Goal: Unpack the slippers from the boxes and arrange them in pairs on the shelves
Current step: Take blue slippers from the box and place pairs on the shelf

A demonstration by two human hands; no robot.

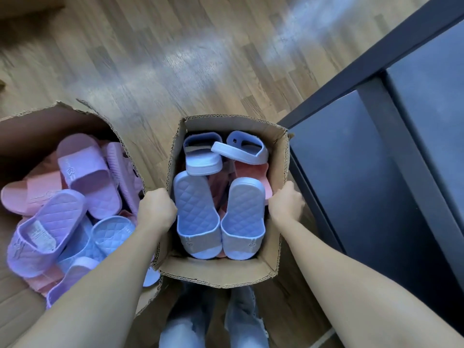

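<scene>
Gripping the small box [221, 273] on the floor [175, 59], the left hand [157, 209] holds its left wall and the right hand [286, 204] its right wall, fingers [172, 204] curled over the rim and clamped on the cardboard. Between the hands, inside, two pale blue slippers [198, 214] lie side by side towards the near edge, just beside the fingers, over pink slippers [251, 172]. A large box [25, 126] of mixed slippers stands to the left, a dark shelf [364, 184] to the right.

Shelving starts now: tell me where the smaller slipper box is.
Head view, centre: the smaller box is between the larger box at left and the dark shelf at right, the left hand and right hand gripping its side walls.
</scene>
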